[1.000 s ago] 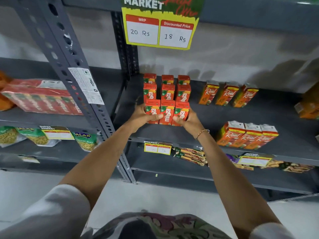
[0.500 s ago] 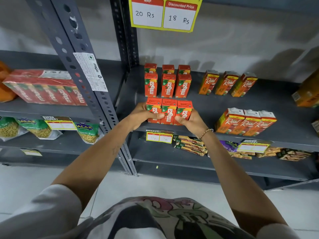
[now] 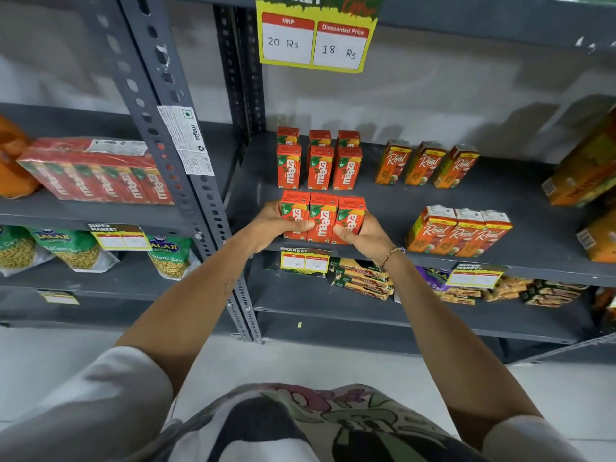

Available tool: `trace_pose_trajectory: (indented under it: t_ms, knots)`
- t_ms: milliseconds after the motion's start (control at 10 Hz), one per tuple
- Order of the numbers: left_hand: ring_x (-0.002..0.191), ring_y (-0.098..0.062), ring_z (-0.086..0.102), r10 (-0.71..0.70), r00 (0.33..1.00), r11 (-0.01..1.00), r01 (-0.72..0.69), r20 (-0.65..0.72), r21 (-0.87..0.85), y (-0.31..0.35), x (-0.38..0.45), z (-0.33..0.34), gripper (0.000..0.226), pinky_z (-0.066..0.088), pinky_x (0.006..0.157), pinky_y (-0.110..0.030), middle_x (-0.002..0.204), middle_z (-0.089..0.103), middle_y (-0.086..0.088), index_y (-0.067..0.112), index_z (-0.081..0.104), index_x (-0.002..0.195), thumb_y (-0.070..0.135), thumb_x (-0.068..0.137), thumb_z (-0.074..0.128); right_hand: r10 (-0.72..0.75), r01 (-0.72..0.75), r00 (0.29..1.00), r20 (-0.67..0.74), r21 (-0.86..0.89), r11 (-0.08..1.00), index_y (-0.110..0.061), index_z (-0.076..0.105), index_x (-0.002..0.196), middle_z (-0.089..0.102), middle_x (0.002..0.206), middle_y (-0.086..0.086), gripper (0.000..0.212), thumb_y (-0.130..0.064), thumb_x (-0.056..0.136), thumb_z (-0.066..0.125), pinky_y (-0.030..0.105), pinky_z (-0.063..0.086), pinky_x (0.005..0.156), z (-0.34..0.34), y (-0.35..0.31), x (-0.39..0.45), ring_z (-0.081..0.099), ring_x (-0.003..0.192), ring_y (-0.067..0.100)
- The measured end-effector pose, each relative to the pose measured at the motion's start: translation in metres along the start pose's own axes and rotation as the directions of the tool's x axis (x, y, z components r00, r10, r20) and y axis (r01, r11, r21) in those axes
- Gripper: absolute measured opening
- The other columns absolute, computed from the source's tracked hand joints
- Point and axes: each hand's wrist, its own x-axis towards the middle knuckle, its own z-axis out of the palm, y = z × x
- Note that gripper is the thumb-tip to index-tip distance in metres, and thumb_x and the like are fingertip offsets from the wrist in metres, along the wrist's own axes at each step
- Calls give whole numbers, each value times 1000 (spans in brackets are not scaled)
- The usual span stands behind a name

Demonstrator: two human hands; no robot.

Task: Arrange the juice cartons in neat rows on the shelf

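Three red Maaza juice cartons (image 3: 322,216) stand side by side at the front edge of the grey shelf (image 3: 393,211). My left hand (image 3: 271,225) presses the row's left end and my right hand (image 3: 361,233) presses its right end, so the row is squeezed between them. Behind it stand two more rows of Maaza cartons (image 3: 319,166), with a gap of bare shelf in between. To the right, orange Real cartons form a back row (image 3: 426,163) and a front row (image 3: 460,233).
A slotted grey upright (image 3: 186,168) stands just left of my left arm. A shrink-wrapped Maaza pack (image 3: 96,175) lies on the left shelf. Large orange cartons (image 3: 586,175) sit at far right. Snack packets (image 3: 363,278) fill the lower shelf. A price sign (image 3: 316,41) hangs above.
Both hands have drawn the front row of three cartons toward the shelf's front edge, opening a gap to the rows behind. The grip is unchanged.
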Motion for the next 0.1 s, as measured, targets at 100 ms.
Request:
trace_pose_trajectory:
  t_ms: [100]
  knots:
    - [108,-1,62,134,978,991,-133,-160,21,0,-20,10,69,51,94,-29,122,63,5,15,46,136,24,74,77,-70,77,995,-72,86,993,-23,22,140,48,134,-2,76,-23,81,69,37,40,104,-3,-13,-13,48,122,12]
